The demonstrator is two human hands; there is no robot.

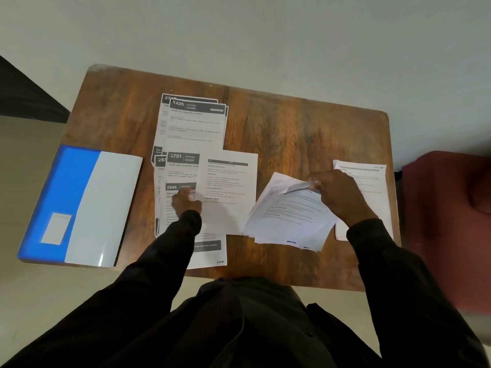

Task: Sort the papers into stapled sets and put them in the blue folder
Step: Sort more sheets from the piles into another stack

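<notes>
A blue and white folder (79,205) lies shut at the table's left edge. Several printed sheets with dark numbered headers (191,123) overlap in the middle. My left hand (186,201) pinches the left edge of a white text sheet (231,181) lying over them. To the right, a skewed stack of papers (289,219) lies on the wood, and my right hand (337,192) grips its curled top edge. Another paper pile (369,181) lies at the table's right edge, partly under my right arm.
The wooden table (287,128) is small, with bare wood along its far side and right of the header sheets. A dark red blurred seat (451,221) stands off the right edge. Pale floor surrounds the table.
</notes>
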